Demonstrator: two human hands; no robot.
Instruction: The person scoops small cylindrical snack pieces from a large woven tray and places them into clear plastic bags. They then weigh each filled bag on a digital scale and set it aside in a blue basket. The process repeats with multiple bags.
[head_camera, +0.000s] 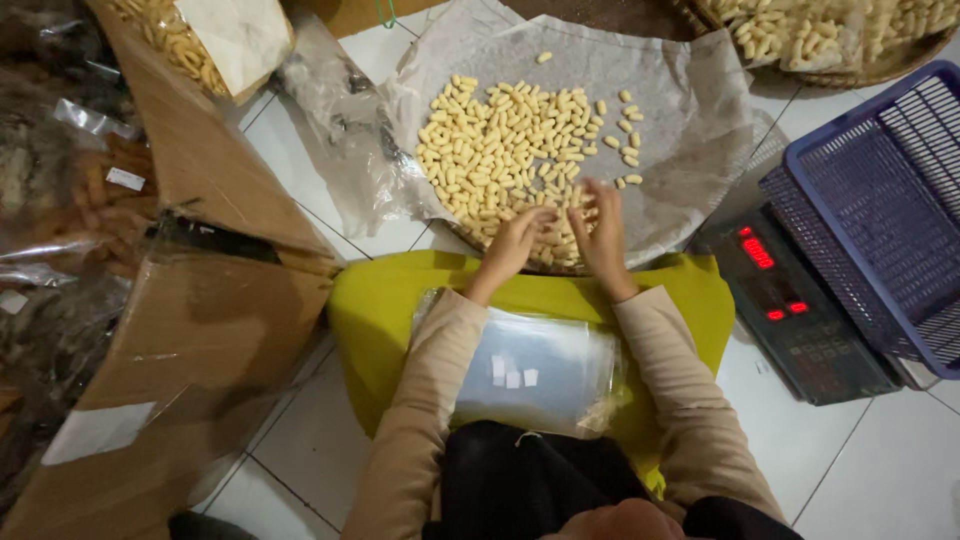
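A heap of small pale yellow snack pieces (515, 150) lies on grey paper (680, 100) over a round tray. My left hand (518, 243) and my right hand (600, 235) rest side by side on the near edge of the heap, fingers curled into the pieces. Both hands look cupped around some of the pieces; what they hold is partly hidden. A stack of clear plastic bags (540, 370) lies on my lap, on a yellow-green cloth (375, 310), between my beige sleeves.
A digital scale (790, 310) with red digits carries a blue plastic basket (880, 210) at the right. Brown cardboard boxes (200, 320) stand at the left, with bagged snacks beyond. Another woven tray of snack pieces (820, 35) sits at the top right. White floor tiles surround.
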